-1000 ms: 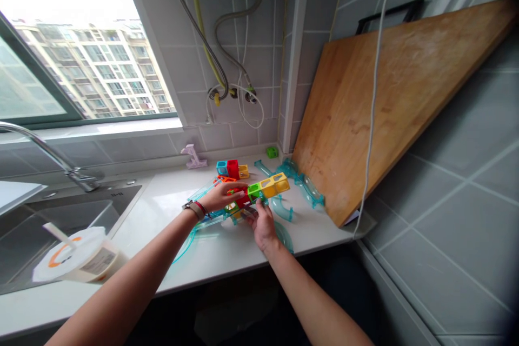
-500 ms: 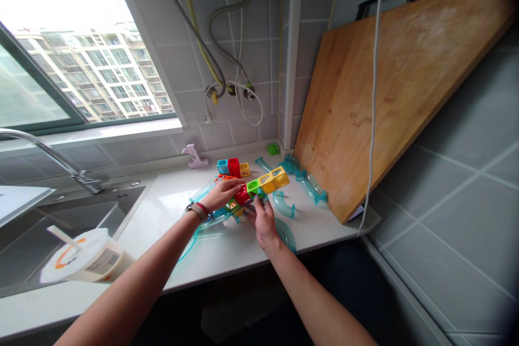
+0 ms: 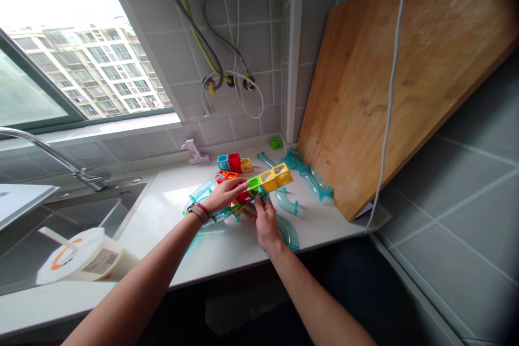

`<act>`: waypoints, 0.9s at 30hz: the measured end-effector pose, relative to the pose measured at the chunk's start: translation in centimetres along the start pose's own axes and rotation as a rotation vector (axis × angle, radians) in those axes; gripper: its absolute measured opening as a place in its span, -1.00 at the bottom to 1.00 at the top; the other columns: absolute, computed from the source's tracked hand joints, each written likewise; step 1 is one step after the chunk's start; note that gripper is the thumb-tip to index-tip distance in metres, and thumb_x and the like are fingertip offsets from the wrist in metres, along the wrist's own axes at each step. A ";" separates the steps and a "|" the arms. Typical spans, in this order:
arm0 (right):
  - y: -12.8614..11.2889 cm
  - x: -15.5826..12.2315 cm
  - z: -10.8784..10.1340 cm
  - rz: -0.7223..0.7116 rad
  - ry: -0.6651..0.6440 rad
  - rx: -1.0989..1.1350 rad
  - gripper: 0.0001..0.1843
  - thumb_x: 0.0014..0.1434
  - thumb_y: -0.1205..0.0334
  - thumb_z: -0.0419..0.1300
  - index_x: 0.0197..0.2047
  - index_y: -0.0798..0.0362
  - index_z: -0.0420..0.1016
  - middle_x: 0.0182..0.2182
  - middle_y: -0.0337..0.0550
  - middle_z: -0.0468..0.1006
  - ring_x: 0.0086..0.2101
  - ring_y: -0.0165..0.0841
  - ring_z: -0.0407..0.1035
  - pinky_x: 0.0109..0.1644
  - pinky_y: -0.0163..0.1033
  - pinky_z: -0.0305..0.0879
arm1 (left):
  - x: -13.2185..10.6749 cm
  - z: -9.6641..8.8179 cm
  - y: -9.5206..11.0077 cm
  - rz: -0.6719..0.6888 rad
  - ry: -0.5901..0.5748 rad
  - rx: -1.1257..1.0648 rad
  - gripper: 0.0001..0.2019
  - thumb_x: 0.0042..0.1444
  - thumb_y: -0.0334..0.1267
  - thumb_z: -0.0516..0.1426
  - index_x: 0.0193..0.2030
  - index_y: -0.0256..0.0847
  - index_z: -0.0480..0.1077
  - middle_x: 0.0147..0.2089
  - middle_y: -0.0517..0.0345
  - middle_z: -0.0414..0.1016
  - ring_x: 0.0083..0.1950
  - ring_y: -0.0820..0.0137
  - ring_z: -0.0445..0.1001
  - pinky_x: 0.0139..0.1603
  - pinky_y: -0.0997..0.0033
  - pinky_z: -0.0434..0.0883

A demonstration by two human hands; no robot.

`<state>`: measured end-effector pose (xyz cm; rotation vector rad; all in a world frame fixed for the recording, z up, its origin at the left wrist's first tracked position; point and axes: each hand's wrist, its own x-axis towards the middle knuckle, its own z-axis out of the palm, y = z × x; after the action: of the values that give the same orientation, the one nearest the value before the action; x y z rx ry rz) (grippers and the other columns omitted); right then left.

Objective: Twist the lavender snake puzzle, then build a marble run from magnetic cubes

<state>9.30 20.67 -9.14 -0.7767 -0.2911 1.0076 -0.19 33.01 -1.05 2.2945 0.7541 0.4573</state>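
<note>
A row of hollow plastic toy blocks (image 3: 276, 177), yellow, green and red, lies tilted between both hands. My left hand (image 3: 222, 195) is closed over its red end from above. From below, my right hand (image 3: 266, 226) grips the row near the green block (image 3: 254, 186), its thumb up against a small clear-blue part. Clear-blue track pieces (image 3: 203, 190) and an orange-red block (image 3: 226, 175) sit behind and under my left wrist; how they join the row is hidden. Beyond stands a blue, red and yellow block group (image 3: 234, 162). A bent clear-blue tube (image 3: 287, 204) lies right of my right hand.
More clear-blue tubes (image 3: 316, 184) lie against a leaning wooden board (image 3: 381, 86) with a white cable (image 3: 391, 92) before it. A small green block (image 3: 275, 142) and a purple piece (image 3: 195, 152) are at the back. A lidded cup (image 3: 87, 259) stands by the sink (image 3: 133, 200).
The view has shifted slightly, so the board appears farther right and higher. Both hands keep their hold on the block row, with hardly any movement.
</note>
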 end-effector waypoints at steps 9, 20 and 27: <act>0.1 -0.9 -0.8 -0.096 0.052 -0.295 -0.66 0.16 0.01 0.30 -0.06 -0.03 0.42 -0.10 -0.09 0.65 -0.20 -0.19 0.61 -0.27 -0.18 0.59 | -0.4 0.2 -0.8 0.023 -0.080 0.044 -0.39 0.20 0.23 0.17 0.17 -0.23 0.45 -0.08 0.01 0.59 -0.12 0.19 0.53 -0.13 0.28 0.44; -0.3 -1.2 -1.3 -0.050 -0.047 -0.430 -0.77 0.21 0.01 0.23 -0.30 0.00 0.43 -0.49 -0.13 0.66 -0.51 -0.15 0.61 -0.42 -0.12 0.59 | -0.7 0.5 -0.1 0.025 -0.071 0.131 -0.36 0.20 0.26 0.13 0.18 -0.23 0.45 -0.13 0.02 0.58 -0.15 0.20 0.53 -0.15 0.29 0.43; -0.1 -1.3 -1.0 -0.007 -0.038 -0.302 -0.76 0.19 0.03 0.27 -0.24 0.04 0.48 -0.36 -0.06 0.71 -0.43 -0.11 0.65 -0.38 -0.11 0.61 | -0.8 0.5 0.3 0.004 -0.085 0.136 -0.32 0.17 0.29 0.14 0.19 -0.24 0.44 -0.08 -0.01 0.60 -0.12 0.18 0.55 -0.12 0.27 0.46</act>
<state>9.28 19.13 -9.61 -1.0288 -0.4853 0.9844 -0.37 32.05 -1.28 2.4249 0.7593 0.3162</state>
